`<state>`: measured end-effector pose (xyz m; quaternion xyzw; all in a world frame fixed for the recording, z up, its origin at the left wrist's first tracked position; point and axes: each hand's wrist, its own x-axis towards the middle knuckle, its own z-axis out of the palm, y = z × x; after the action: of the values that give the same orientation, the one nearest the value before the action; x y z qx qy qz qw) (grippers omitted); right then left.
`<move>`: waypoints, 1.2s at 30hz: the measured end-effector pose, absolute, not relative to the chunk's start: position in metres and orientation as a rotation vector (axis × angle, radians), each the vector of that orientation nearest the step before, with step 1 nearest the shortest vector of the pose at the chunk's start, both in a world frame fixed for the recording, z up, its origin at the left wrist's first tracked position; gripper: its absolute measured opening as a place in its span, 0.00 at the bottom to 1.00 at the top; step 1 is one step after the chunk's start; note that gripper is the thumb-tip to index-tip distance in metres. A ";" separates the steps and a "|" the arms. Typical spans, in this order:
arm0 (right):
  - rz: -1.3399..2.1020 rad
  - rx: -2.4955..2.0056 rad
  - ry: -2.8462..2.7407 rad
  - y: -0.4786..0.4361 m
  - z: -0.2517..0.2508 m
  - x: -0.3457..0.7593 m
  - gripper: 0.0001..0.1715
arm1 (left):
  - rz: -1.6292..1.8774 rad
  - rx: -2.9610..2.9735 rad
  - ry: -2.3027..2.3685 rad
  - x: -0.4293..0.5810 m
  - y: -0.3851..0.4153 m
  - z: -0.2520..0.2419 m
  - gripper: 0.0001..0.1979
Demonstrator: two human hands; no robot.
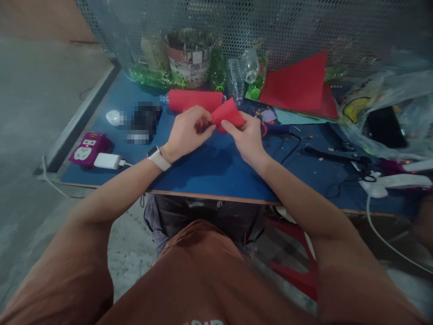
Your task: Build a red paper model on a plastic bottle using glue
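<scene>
A small folded piece of red paper [229, 112] is held up between my two hands over the blue table. My right hand [248, 137] grips its right side, thumb on the near face. My left hand [189, 131], with a watch on the wrist, pinches at the paper's left corner. Some red shows between the left thumb and fingers, and I cannot tell whether it is the same piece. Just behind my hands lies a plastic bottle wrapped in red paper [194, 100], its clear neck pointing left. Scissors with a red-edged handle [264, 129] lie beside my right hand, partly hidden.
Red sheets [296, 85] lean at the back right, near several plastic bottles [235, 79] and a plant pot [190, 61]. A purple socket block [88, 149] with a white charger [107, 160] stands left. A plastic bag [406, 104], cables and dark tools [333, 153] lie right.
</scene>
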<state>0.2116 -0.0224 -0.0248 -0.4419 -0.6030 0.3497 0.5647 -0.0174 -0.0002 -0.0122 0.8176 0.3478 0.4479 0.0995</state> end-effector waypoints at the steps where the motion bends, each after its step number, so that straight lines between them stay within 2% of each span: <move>1: 0.827 -1.033 -1.423 -0.024 -0.024 0.211 0.30 | 1.310 2.419 1.046 -0.017 0.000 -0.012 0.08; 6: 0.855 -1.013 -1.439 -0.029 -0.019 0.207 0.29 | 1.241 2.438 1.152 -0.018 0.000 -0.011 0.04; 12: 0.859 -1.011 -1.457 -0.031 -0.015 0.207 0.28 | 1.212 2.480 1.158 -0.019 -0.002 -0.008 0.10; 20: 0.843 -1.004 -1.510 -0.030 -0.021 0.208 0.25 | 1.213 2.500 1.204 -0.019 0.000 -0.010 0.01; 29: 0.860 -1.004 -1.456 -0.024 -0.027 0.208 0.32 | 1.271 2.485 1.201 -0.016 -0.003 -0.010 0.03; 36: 0.840 -1.019 -1.481 -0.029 -0.020 0.208 0.32 | 1.241 2.452 1.181 -0.019 -0.002 -0.011 0.05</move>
<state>0.2083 -0.0287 -0.0201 -0.4299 -0.6248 0.3546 0.5469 -0.0188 -0.0024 -0.0115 0.8175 0.3936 0.4137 0.0750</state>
